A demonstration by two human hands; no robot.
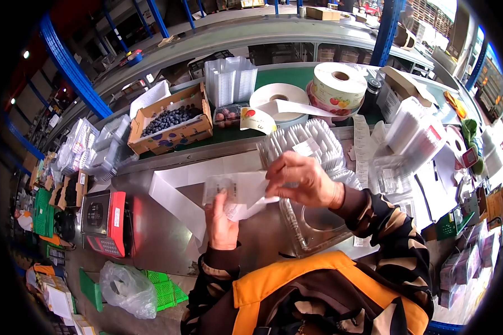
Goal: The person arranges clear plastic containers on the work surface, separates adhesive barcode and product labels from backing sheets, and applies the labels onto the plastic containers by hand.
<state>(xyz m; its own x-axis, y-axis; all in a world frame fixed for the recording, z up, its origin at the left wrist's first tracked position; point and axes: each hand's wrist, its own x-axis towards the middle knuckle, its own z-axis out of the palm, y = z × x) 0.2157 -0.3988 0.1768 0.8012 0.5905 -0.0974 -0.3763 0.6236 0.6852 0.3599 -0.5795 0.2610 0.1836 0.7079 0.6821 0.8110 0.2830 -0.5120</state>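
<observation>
In the middle of the head view my left hand [223,226] grips a clear plastic container [211,187], thumb on its near side. Over it lies a white label [252,187] with small dark print. My right hand [304,181] has its thumb and fingers pinched at the label's right edge. A folded white paper strip [179,204] runs behind and below my left hand across the metal bench. Just beyond my right hand is a stack of clear plastic containers [318,139]. Under my right forearm sits a clear plastic tray [318,223].
A red scale [103,223] stands at left. Behind are a carton of blueberries [170,120], tall clear container stacks [231,81], and label rolls [340,84]. A printed paper strip [361,151] hangs right of centre, near more clear containers [411,134]. A plastic bag [128,287] lies below left.
</observation>
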